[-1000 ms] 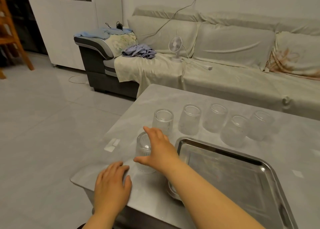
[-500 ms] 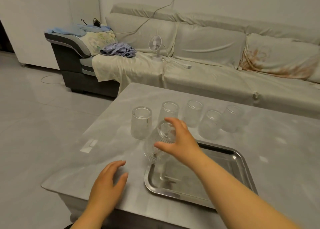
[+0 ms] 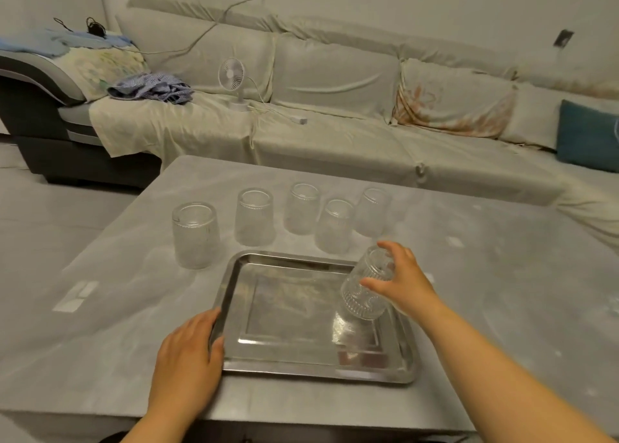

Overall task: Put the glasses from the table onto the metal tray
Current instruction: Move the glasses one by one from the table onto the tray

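Observation:
A rectangular metal tray lies on the grey table near its front edge. My right hand grips a ribbed clear glass, upside down and tilted, over the tray's right side; I cannot tell whether its rim touches the tray. My left hand rests flat on the table with its fingers against the tray's left rim. Several more glasses stand upside down in a row behind the tray, from the leftmost to the rightmost.
The grey table reaches to the right with bare surface. A white tape patch lies at its left. Behind the table runs a covered sofa with a small white fan, a cable and crumpled clothes.
My right hand lifted the glass from the table's left front and carried it right, over the tray's right side. My left hand moved up to the tray's left rim. The view swung right.

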Demonstrator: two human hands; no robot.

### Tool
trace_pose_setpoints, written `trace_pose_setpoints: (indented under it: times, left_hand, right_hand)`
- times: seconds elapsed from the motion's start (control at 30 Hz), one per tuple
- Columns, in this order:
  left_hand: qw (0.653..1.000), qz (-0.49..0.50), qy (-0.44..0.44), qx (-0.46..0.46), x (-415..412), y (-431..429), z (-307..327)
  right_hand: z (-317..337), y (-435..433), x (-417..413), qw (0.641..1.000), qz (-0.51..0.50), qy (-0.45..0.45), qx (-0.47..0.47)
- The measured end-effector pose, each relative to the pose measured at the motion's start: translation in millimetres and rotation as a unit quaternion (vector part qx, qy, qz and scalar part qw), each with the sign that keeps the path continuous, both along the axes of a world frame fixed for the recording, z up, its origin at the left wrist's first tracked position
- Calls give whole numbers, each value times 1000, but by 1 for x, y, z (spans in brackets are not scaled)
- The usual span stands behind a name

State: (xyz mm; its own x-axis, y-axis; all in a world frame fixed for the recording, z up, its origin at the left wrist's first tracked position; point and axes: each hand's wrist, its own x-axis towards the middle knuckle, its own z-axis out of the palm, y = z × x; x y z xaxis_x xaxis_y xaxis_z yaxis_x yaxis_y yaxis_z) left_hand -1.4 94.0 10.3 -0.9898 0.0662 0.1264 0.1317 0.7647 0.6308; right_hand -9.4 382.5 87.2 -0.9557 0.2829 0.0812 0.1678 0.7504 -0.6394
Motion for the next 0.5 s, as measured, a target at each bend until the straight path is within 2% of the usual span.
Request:
trace_pose_setpoints:
  times: [0.5]
  left_hand:
    - [1000, 7, -12, -15, 1, 3, 1]
  right_hand:
    - [1, 3, -15, 992, 19, -80, 99]
